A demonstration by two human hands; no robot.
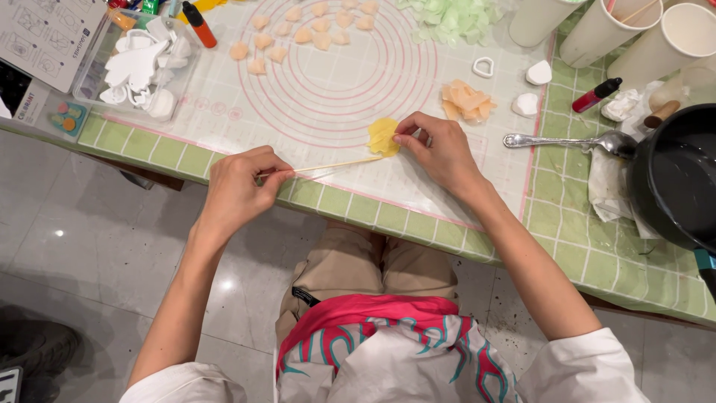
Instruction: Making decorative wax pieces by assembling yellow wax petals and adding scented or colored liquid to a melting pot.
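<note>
My left hand [240,186] pinches the near end of a thin wooden skewer [335,164] that lies almost level over the table's front edge. At the skewer's far tip sit yellow wax-like petals [382,135], and my right hand [440,149] pinches them with thumb and fingertips. Both hands work above a translucent mat [328,112] printed with pink rings. A small heap of pale orange petals [466,99] lies just beyond my right hand. More peach petals [298,33] are spread in rows at the mat's far side.
A clear box of white cutters [142,63] stands at the left, beside an orange bottle [200,25]. Right of the mat lie a metal spoon [567,140], crumpled tissue [608,186] and a black pot [675,179]. Paper cups [641,33] and green petals [451,19] stand behind.
</note>
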